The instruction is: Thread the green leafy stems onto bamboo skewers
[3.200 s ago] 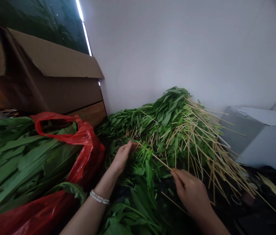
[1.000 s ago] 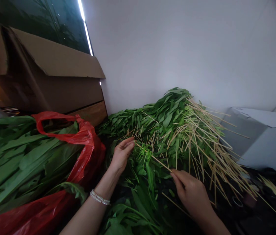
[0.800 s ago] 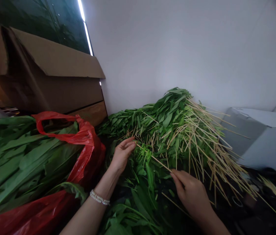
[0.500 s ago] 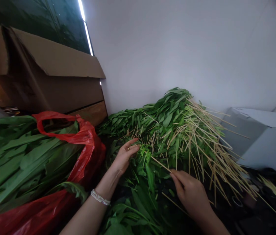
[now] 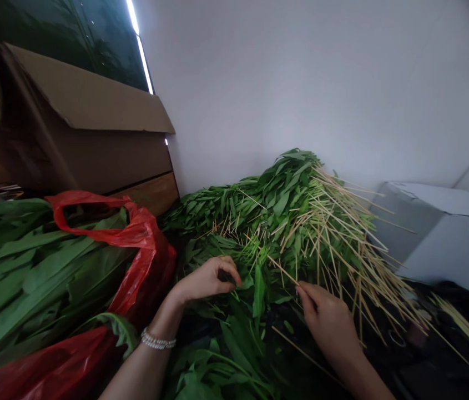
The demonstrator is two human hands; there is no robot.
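Between the fingertips and thumb of my right hand (image 5: 328,314) is the near end of a thin bamboo skewer (image 5: 283,269). Its far end runs up and left into a bunch of bright green leaf stems (image 5: 255,249). My left hand (image 5: 211,278), with a beaded bracelet on the wrist, has its fingers curled in a pinch on a green leaf (image 5: 247,281) just below those stems. Behind both hands lies a heap of leafy skewers (image 5: 288,191), their bare sticks (image 5: 354,244) fanning out to the right. Loose long leaves (image 5: 217,366) lie in front.
At the left a red plastic bag (image 5: 146,244) holds large green leaves (image 5: 51,266). An open cardboard box (image 5: 105,155) stands behind it. A white box (image 5: 459,239) is at the right, near more sticks (image 5: 465,325). The white wall (image 5: 280,83) closes off the back.
My left hand has drawn down from the stems, and its extended fingers have curled into a pinch. My right hand still holds the skewer, slightly further right. The view has shifted a little.
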